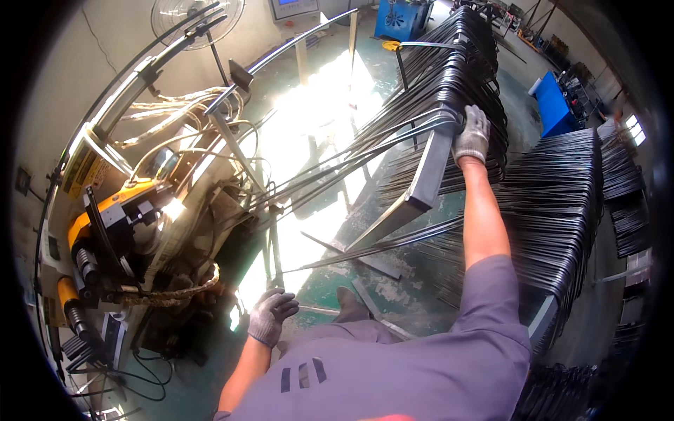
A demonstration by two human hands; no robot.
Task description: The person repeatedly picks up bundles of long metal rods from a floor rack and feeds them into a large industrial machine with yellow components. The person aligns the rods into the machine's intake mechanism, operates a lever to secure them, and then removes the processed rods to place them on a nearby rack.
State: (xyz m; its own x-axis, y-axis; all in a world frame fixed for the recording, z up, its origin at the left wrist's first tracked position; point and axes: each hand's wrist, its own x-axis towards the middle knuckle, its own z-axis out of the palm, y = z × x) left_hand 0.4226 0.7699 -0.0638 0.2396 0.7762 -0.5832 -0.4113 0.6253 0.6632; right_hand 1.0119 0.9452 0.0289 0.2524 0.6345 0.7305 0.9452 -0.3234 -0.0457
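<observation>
In a grey-white knit glove, my right hand (472, 133) reaches forward with its fingers stretched, resting against a row of bent dark metal rods (463, 81). The rods hang close together over a grey metal rack beam (430, 168), just left of that hand. A few more rods (330, 158) slant from the beam's near end toward the machine on the left. My left hand (272, 317), gloved too, hovers low beside my body with loosely bent fingers. Nothing shows in it. Its nearest neighbour is the machine's cloth-wrapped hose (175, 291).
A machine with orange parts (119, 207), cables and a curved rail fills the left side. More hanging rods (554, 203) stand close on my right. Metal bars (379, 265) lie on the green floor. Farther off are a fan (196, 17) and a blue cabinet (554, 105).
</observation>
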